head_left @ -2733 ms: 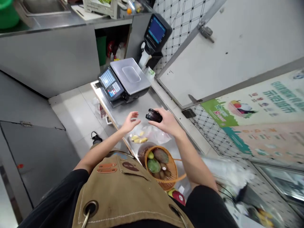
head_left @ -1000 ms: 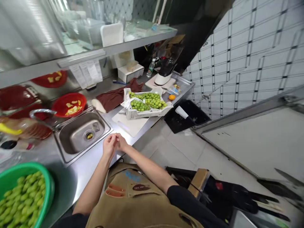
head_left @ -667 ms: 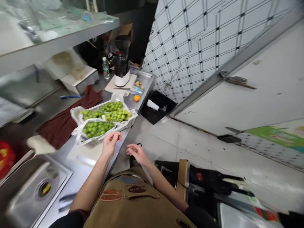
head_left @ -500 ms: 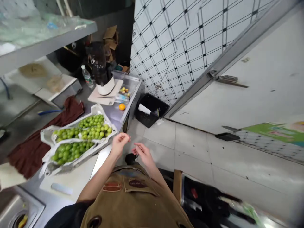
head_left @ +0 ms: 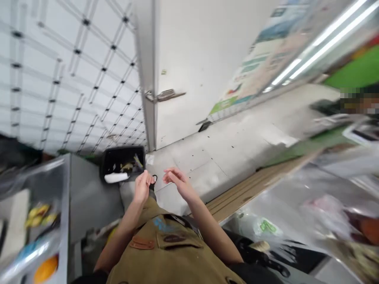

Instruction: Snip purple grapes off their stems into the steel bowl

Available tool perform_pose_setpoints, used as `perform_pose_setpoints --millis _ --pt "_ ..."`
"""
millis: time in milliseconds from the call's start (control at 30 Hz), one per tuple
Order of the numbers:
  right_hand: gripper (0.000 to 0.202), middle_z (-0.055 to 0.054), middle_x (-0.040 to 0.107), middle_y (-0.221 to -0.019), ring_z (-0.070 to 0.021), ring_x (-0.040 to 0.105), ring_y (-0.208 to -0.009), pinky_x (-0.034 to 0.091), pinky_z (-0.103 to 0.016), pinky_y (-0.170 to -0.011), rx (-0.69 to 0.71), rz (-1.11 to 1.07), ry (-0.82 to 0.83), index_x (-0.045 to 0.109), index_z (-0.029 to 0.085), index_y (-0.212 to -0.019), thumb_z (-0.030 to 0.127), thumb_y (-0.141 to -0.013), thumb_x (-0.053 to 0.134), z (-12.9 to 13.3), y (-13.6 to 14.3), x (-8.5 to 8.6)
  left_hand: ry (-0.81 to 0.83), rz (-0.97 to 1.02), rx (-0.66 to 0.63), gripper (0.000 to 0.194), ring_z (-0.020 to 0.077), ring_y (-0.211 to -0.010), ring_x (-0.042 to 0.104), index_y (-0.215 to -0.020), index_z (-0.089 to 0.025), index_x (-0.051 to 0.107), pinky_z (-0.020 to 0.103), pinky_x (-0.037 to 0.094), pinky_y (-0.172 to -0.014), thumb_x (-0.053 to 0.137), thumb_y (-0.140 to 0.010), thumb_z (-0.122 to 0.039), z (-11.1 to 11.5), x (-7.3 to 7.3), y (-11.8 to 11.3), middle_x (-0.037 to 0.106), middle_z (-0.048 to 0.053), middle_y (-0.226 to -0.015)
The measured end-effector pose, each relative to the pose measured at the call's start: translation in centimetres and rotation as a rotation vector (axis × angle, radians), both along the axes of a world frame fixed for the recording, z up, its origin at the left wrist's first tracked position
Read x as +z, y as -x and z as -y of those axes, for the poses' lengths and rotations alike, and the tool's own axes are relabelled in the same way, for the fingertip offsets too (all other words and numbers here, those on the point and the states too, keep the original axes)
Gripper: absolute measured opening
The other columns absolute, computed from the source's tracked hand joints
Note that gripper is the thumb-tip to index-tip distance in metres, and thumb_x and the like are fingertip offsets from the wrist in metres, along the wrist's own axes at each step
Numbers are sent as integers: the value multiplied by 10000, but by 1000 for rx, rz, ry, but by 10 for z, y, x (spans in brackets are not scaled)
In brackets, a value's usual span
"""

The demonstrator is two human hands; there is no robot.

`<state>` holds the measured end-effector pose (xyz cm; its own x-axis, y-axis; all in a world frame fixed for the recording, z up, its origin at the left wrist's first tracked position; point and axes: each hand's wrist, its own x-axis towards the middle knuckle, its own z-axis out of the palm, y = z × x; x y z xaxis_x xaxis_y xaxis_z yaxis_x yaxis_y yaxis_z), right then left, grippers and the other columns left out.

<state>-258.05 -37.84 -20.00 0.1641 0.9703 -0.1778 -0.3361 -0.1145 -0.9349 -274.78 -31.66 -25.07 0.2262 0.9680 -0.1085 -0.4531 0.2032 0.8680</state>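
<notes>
My left hand point(head_left: 142, 187) is held in front of my waist with its fingers curled in, and nothing shows in it. To its right, apart from it, my right hand point(head_left: 179, 183) has its fingers loosely stretched out and holds nothing. A brown apron point(head_left: 166, 256) covers my body below both hands. Nearest to the left hand is a black bin point(head_left: 108, 159) on the floor, with a white handle-like piece point(head_left: 116, 177) lying across its front side. A small dark loop beside the left fingertips is too blurred to name.
At left stands a metal counter point(head_left: 65, 197) with an orange point(head_left: 45, 269) and yellow fruit pieces point(head_left: 40, 216). A white door point(head_left: 183, 51) with a metal latch is ahead. Tiled floor point(head_left: 204, 165) runs right, beside a plastic-covered surface point(head_left: 284, 213). Part of a person shows at far right.
My view has swung right and I have moved nearer the bin and door. The tray of green fruit and the juicer have left view. Both hands stay raised before me.
</notes>
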Motion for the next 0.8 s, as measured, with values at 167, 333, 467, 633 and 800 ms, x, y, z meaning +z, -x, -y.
perform_pose_setpoints --millis 167,333,467,633,800 --pt "581 -18 744 -739 -137 621 -644 500 -325 -709 -461 -81 129 739 190 -911 672 -662 946 -54 -104 -12 -64 -99 -284 585 121 -659 585 -723 -193 664 263 492 -662 954 -660 -697 -124 4 -116 636 -1 -698" --pt "609 -12 735 -725 -143 606 -612 483 -325 -673 -816 -150 148 713 195 -1004 672 -678 906 -90 -173 7 -66 -89 -528 657 93 -609 585 -594 -187 532 244 504 -650 1046 -496 -584 -231 38 -237 609 -38 -637" --pt "564 -42 752 -754 -152 633 -638 495 -334 -691 -978 -194 129 746 165 -991 618 -698 909 -117 -229 9 -72 -116 -737 575 94 -626 608 -687 -166 668 257 530 -675 1018 -552 -603 -284 48 -349 696 -5 -691" --pt "591 -52 758 -752 -164 638 -629 492 -346 -679 -1135 -193 120 743 158 -1001 641 -699 900 -124 -341 -8 -87 -171 -946 582 103 -670 620 -809 -160 762 292 556 -763 999 -573 -636 -289 31 -494 749 19 -769" --pt "701 1 713 -673 -173 615 -624 497 -354 -689 -1328 -111 63 696 174 -1180 720 -764 838 -112 -491 -19 -122 -188 -1100 631 103 -643 594 -587 -174 561 266 510 -708 1004 -575 -623 -269 12 -644 656 -6 -671"
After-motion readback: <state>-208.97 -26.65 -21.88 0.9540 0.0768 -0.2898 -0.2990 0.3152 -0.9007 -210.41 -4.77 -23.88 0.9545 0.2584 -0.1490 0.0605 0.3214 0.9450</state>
